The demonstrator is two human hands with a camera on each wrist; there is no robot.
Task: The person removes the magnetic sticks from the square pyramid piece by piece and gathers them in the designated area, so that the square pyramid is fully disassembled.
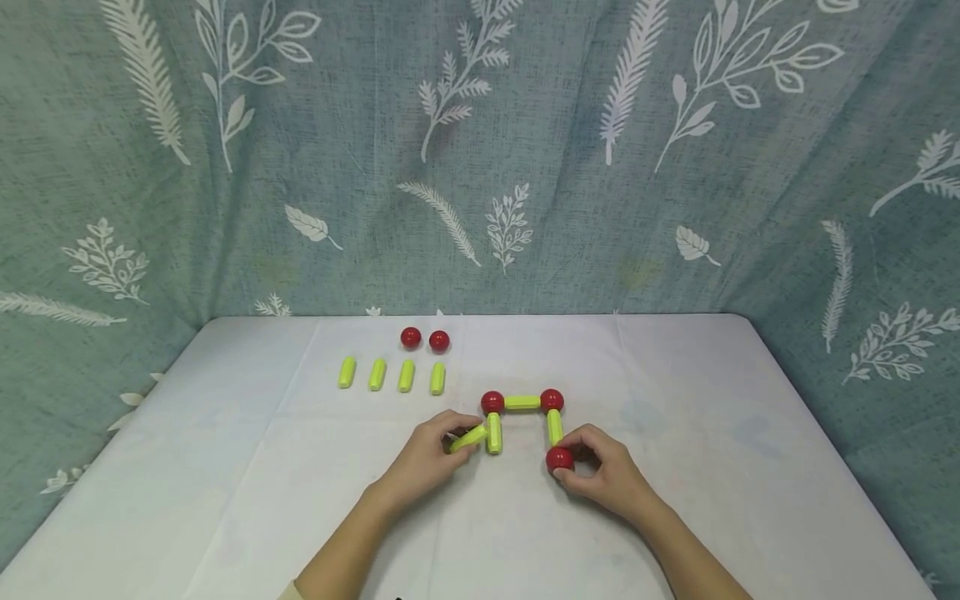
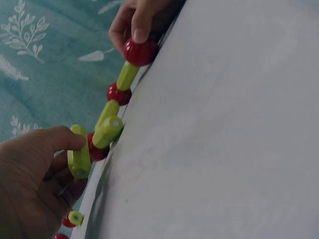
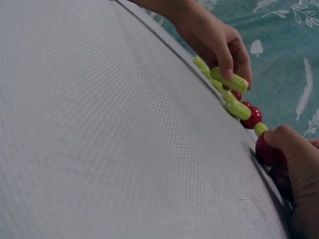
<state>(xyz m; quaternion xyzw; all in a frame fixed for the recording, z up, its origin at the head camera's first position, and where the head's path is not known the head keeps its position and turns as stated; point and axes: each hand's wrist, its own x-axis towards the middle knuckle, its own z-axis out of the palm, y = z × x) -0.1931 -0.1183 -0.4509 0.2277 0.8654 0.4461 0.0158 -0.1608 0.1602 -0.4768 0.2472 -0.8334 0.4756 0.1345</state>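
A yellow-green rod (image 1: 468, 438) is pinched in my left hand (image 1: 429, 458), held at a slant just left of the joined pieces. My right hand (image 1: 609, 475) grips a red ball (image 1: 559, 459) between thumb and fingers. That ball sits at the near end of a right-hand rod (image 1: 554, 427). From there the chain runs to a far right ball (image 1: 552, 400), a crosswise rod (image 1: 522, 402) and a far left ball (image 1: 492, 402). Another rod (image 1: 493, 434) points from that left ball toward me, its near end bare, with a small grey disc on its tip in the left wrist view.
Two loose red balls (image 1: 424, 340) lie near the table's back edge. In front of them several loose yellow-green rods (image 1: 392, 375) lie in a row. The table carries a white cloth (image 1: 262, 500); a green leaf-patterned curtain (image 1: 375, 167) hangs behind it.
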